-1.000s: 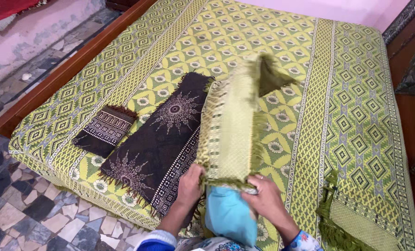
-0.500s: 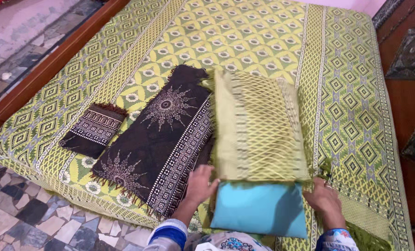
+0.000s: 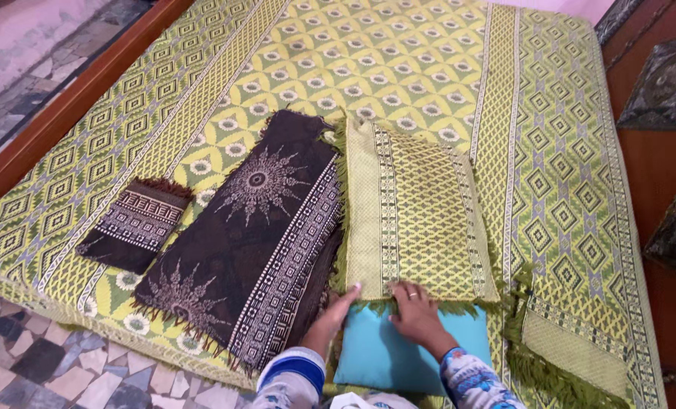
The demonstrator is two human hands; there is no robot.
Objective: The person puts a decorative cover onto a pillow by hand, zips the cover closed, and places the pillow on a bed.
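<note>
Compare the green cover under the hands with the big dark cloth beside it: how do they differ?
The green cover is yellow-green with a diamond weave; the dark cloth is brown-black with sunburst motifs. The green cover sheathes a blue pillow and both hands touch its edge; the dark cloth lies flat, untouched. Both have fringed ends and lie on the bedspread.

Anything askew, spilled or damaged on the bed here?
Nothing spilled or damaged. The blue pillow sticks out of the green cover, where both hands rest at its fringed opening. The large dark cloth lies at a slant to the bedspread pattern, and another green cover sits at the corner.
</note>
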